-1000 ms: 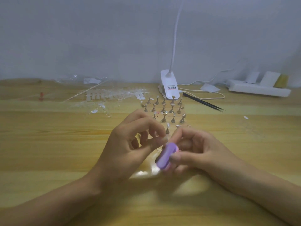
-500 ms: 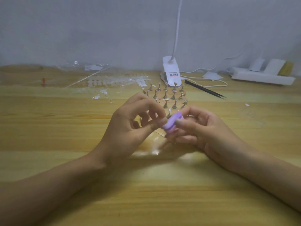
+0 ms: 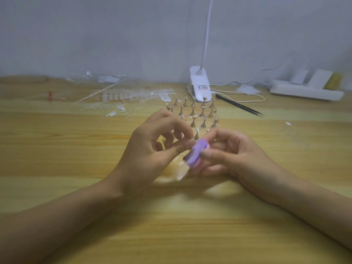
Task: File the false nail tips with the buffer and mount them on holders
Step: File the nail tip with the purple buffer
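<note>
Left hand pinches a presumed nail tip, hidden between fingertips, while right hand grips the buffer; light, even strokes advisable.

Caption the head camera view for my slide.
Right hand holds a purple oblong buffer block against the left hand's pinching fingertips, metal holders standing behind.

Your left hand pinches thumb to finger, but what sits in that pinch is too small and blurry to tell. Your right hand covers one side of the purple buffer. Your left hand hides some holders. The lamp runs off the top edge. The clear tips far back are too blurry to count.
</note>
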